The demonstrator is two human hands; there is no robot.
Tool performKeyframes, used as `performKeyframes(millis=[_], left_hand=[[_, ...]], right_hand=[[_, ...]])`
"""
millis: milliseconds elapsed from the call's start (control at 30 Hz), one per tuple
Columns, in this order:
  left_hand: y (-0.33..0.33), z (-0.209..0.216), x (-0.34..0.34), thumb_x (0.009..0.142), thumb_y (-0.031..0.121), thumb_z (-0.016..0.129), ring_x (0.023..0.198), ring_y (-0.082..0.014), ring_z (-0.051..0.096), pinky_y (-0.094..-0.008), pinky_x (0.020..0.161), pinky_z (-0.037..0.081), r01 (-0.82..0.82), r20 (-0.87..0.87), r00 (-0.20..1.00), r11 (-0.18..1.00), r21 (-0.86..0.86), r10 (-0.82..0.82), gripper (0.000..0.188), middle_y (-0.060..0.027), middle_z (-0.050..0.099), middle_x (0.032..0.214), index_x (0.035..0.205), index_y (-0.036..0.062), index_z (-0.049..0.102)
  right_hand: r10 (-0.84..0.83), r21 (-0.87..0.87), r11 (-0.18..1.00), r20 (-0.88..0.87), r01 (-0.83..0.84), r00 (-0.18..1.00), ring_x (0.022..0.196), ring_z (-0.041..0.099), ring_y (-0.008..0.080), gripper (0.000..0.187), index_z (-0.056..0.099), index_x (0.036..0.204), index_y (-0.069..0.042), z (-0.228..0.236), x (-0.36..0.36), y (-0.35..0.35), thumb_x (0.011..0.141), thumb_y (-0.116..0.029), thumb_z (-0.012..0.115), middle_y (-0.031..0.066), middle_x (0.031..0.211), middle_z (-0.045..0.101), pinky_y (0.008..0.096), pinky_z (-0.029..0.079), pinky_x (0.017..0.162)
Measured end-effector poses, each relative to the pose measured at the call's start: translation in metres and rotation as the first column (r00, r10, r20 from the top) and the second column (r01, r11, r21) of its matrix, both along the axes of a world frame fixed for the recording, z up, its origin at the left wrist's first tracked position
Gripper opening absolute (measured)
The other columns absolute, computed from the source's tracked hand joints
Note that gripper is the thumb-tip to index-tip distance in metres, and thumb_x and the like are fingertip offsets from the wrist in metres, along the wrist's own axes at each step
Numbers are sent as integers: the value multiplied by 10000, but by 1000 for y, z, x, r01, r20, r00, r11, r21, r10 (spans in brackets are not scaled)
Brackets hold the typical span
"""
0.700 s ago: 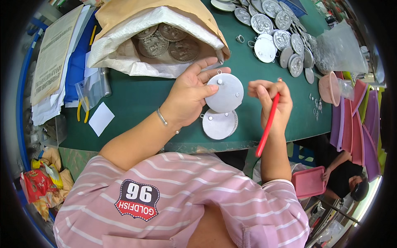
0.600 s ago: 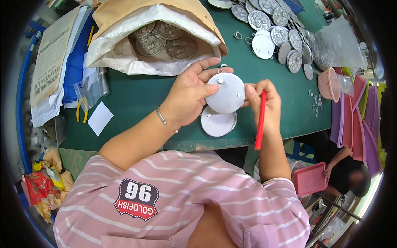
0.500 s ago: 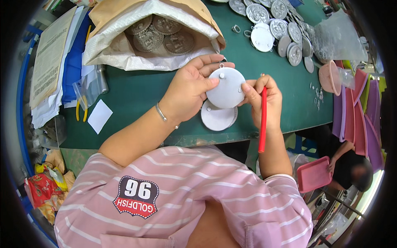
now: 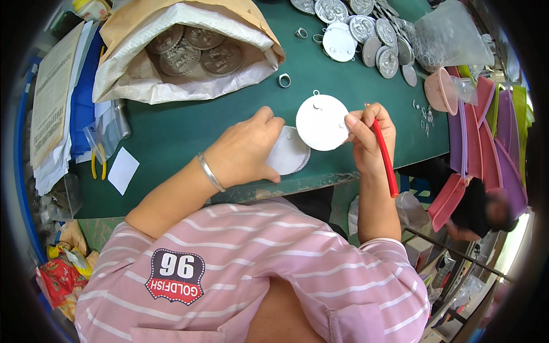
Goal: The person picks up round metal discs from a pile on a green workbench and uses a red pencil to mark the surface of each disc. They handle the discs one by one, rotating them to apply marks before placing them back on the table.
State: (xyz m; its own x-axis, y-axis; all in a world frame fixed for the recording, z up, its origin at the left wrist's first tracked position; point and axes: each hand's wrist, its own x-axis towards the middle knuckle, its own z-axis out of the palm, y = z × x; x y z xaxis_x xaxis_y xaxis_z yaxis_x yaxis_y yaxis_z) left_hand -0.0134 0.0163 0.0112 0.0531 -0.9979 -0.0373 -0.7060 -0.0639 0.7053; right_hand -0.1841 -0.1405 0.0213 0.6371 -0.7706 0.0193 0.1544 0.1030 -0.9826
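Note:
My right hand (image 4: 372,134) pinches the edge of a round silver medal (image 4: 322,123), raised over the table with its plain back up. The medal has a small loop at its top and a little stud on its back. A thin red stick-like tool (image 4: 385,159) is also held in that hand, slanting down toward me. My left hand (image 4: 246,147) is curled around the left edge of a second medal (image 4: 290,153), its thumb low and its fingers above. This medal lies plain side up near the table's front edge; its patterned rim shows at the right.
A lined paper sack (image 4: 189,97) holding several embossed medals lies at the back left. More medals (image 4: 363,28) are heaped at the back right, beside a clear plastic bag (image 4: 452,40) and a pink cup (image 4: 440,94). A metal ring (image 4: 284,80) sits behind my hands. Another person is at the right.
My left hand has let go of the upper medal and moved down to the lower one. My right hand keeps the upper medal and the red tool, drawing them slightly right.

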Motion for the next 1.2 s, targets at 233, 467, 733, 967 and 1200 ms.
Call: performKeyframes(millis=[233,467,733,967,1200], left_hand=[[-2,-13,-16,463,196,856,826,-348,548,-378,702,478,-190,-89,980,967,-169,177,869,-178,472,952,1183,-57,440],[-5,-10,-12,427,231,861,937,-343,501,-379,796,444,-197,-95,979,953,-230,179,988,-180,463,1030,1253,-41,393],[-5,-9,-3,443,367,843,1005,-345,453,-407,876,385,-163,-115,984,942,-293,134,901,-164,466,1095,1174,-18,483],[-11,-7,0,666,229,782,850,-161,511,-269,696,454,-369,-345,899,891,-263,270,533,-89,511,1044,1088,-3,553],[-16,-3,5,865,152,597,671,-122,563,-224,592,479,-520,-906,322,851,73,275,254,-115,589,876,1039,-31,570]], right_hand=[[-102,-961,271,-88,-57,991,455,518,193,283,425,625,-66,21,9,6,636,53,682,87,615,582,259,397,430],[227,-891,277,-303,-360,925,553,575,253,254,445,652,-67,4,22,31,679,-52,698,83,735,625,332,452,478],[-355,-828,556,-318,-75,879,572,589,271,305,458,686,-11,-8,67,-73,725,-137,732,153,658,593,337,459,532],[-616,-871,296,-488,-393,618,711,594,360,465,486,843,-36,-10,97,-101,601,-278,801,166,739,603,438,460,618],[-365,-871,480,-87,108,927,704,651,191,243,446,717,-17,6,80,-117,733,-21,688,136,687,640,292,494,597]])
